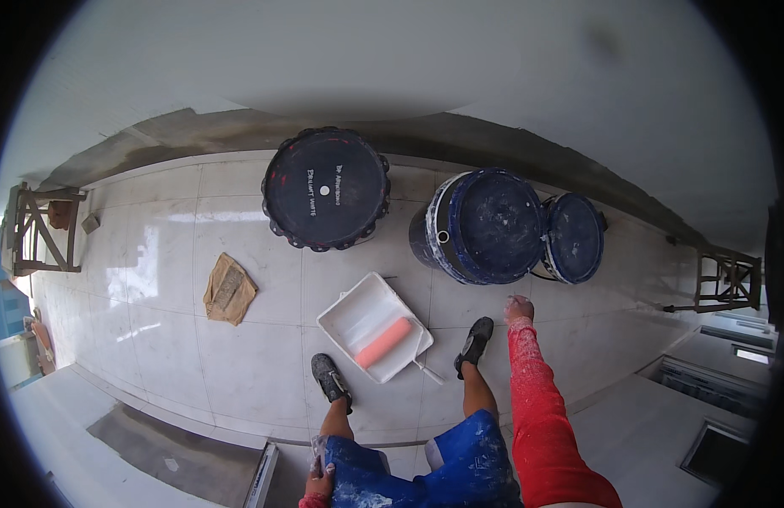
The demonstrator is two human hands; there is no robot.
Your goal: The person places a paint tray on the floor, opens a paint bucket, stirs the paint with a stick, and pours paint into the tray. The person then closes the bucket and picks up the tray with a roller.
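Observation:
My right hand (519,308) reaches forward in a red sleeve, fingers curled, just short of two lidded dark-blue buckets (498,222); what it holds, if anything, is too small to make out. My left hand (318,476), low beside my blue shorts, is closed on a thin greyish item I cannot make out. Between and ahead of my feet lies a white paint tray (345,310), with a pink roller (383,342) resting in it and its handle over the rim. Farther forward stands a black lidded drum (324,212).
A crumpled brown paper sheet (229,288) lies left of the tray on the tiled floor (159,339). A wooden trestle (32,229) stands at far left, another frame (722,284) at far right. A pale wall with a grey lower band runs behind the buckets.

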